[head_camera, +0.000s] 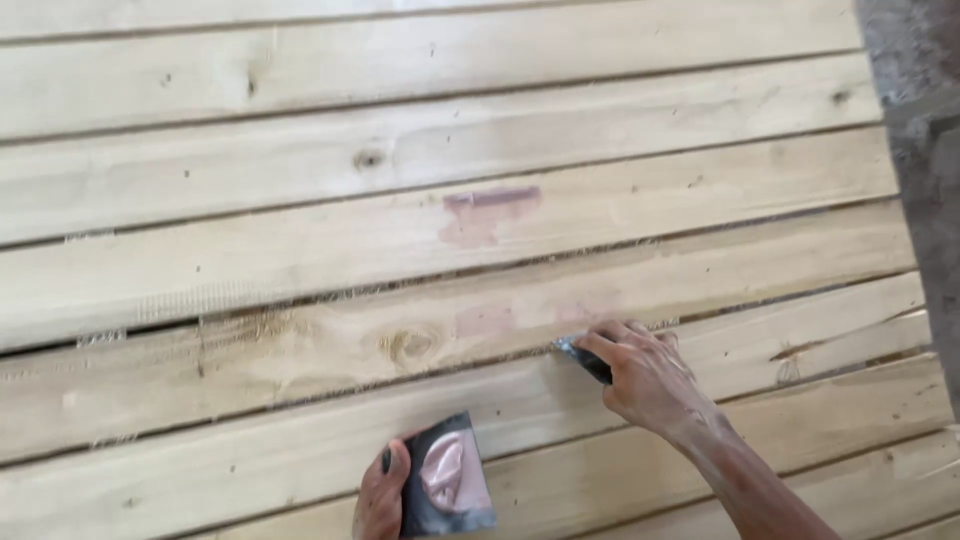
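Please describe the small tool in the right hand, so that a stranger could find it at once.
Look at the pale wooden planks filling the view, then at the right hand low on the right. Its fingers pinch a small dark scraper blade against a seam, unlike the larger dark plate with pink filler beside it.

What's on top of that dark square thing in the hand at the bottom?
A blob of pinkish filler paste sits on the dark flat plate held by the left hand. The plate's underside is hidden.

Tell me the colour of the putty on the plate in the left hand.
Pinkish putty on a dark plate; head view.
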